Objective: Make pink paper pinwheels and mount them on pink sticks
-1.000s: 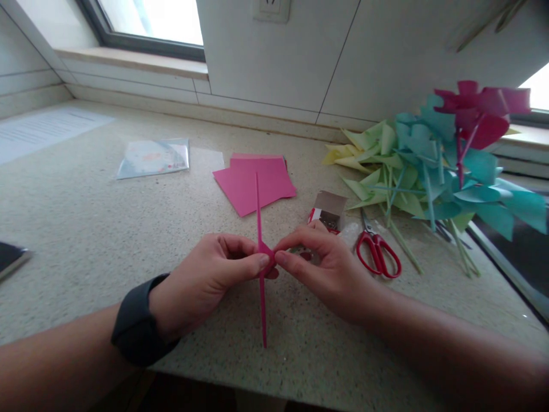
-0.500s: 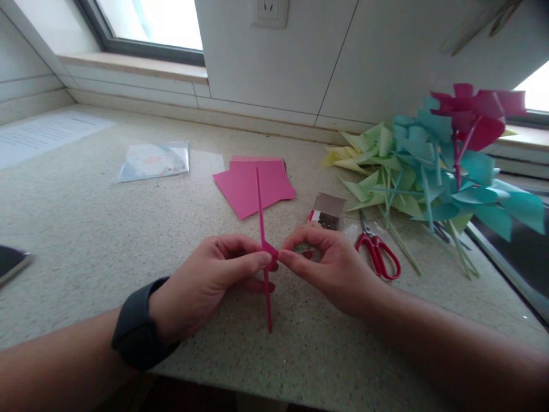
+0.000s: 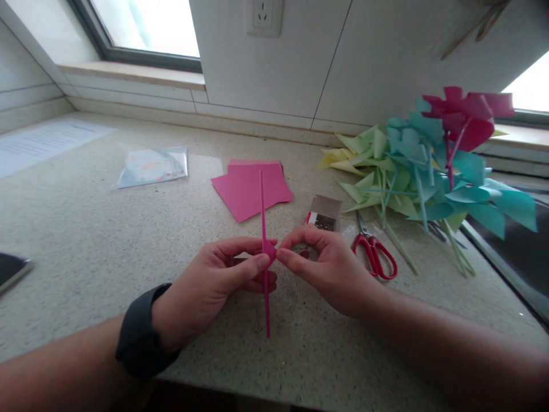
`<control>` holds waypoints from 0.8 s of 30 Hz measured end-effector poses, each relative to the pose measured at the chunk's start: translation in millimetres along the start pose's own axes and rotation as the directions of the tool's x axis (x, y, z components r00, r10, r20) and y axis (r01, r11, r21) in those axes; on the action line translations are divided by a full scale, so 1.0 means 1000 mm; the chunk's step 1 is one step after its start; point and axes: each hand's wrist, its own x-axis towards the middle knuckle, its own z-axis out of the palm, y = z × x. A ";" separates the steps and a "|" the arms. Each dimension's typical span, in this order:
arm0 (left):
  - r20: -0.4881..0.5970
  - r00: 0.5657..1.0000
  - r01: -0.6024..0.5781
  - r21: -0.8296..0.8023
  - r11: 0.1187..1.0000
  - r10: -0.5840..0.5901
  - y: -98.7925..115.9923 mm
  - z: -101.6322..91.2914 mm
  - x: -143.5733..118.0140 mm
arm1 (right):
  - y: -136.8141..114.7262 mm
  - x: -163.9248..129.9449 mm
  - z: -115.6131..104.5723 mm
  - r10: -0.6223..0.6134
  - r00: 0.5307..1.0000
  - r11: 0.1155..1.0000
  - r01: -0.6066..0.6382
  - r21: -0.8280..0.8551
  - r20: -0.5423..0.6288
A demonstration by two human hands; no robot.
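Paper (image 3: 47, 143) with lines of print lies on the bench (image 3: 98, 234), well left of the pink sheets (image 3: 240, 197); a clear packet (image 3: 154, 166) rests between the two. Nearer the person than the sheets, and left of them, a black band (image 3: 143, 332) circles the left wrist. The left hand (image 3: 218, 269) has its fingers drawn narrow, holding a pink paper piece (image 3: 263, 220) by its middle, on the person's side of the sheets; it shows as a thin line with a small bulge on its right. At that bulge the right hand (image 3: 330, 263) pinches thumb and forefinger together; what is between them I cannot tell. Right of the sheets stand an open small box (image 3: 326, 205), then red-handled scissors (image 3: 374, 254), and farther right green pinwheels (image 3: 364, 189), blue pinwheels (image 3: 433, 160) and a pink pinwheel (image 3: 472, 126) in a heap.
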 end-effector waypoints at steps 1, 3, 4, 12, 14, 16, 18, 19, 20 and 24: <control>0.001 1.000 -0.003 0.004 1.000 0.003 0.000 0.000 0.000 | 0.000 0.000 0.000 0.002 1.000 1.000 -0.002 0.010 0.000; 0.005 1.000 -0.009 0.007 1.000 0.009 -0.001 -0.001 0.000 | 0.000 0.000 0.001 0.017 1.000 0.999 -0.017 0.028 0.003; 0.008 1.000 -0.011 0.005 1.000 0.011 -0.001 -0.001 0.000 | 0.000 0.000 0.001 0.027 1.000 0.999 -0.027 0.031 0.005; 0.087 0.996 -0.016 -0.044 0.999 0.019 -0.003 0.001 -0.003 | -0.001 -0.001 0.004 0.105 0.993 0.991 -0.109 0.073 0.049; 0.106 0.994 -0.017 -0.043 0.999 0.021 -0.002 0.002 -0.003 | -0.001 -0.001 0.004 0.102 0.993 0.987 -0.108 0.116 0.059; 0.121 0.992 -0.017 -0.041 0.999 0.022 -0.002 0.003 -0.003 | 0.000 -0.002 0.005 0.095 0.993 0.985 -0.103 0.140 0.064; 0.130 0.991 -0.022 -0.038 0.999 0.027 -0.003 0.004 -0.003 | -0.001 -0.002 0.005 0.097 0.993 0.984 -0.106 0.142 0.065; 0.130 0.991 -0.026 -0.033 0.999 0.030 -0.003 0.004 -0.003 | -0.001 -0.002 0.005 0.104 0.992 0.984 -0.112 0.137 0.066; 0.128 0.991 -0.030 -0.026 0.999 0.034 -0.003 0.005 -0.003 | -0.001 -0.002 0.006 0.112 0.992 0.984 -0.120 0.133 0.066; 0.112 0.991 -0.072 0.011 0.997 0.070 -0.003 0.009 -0.004 | -0.002 -0.002 0.007 0.138 0.987 0.976 -0.149 0.159 0.078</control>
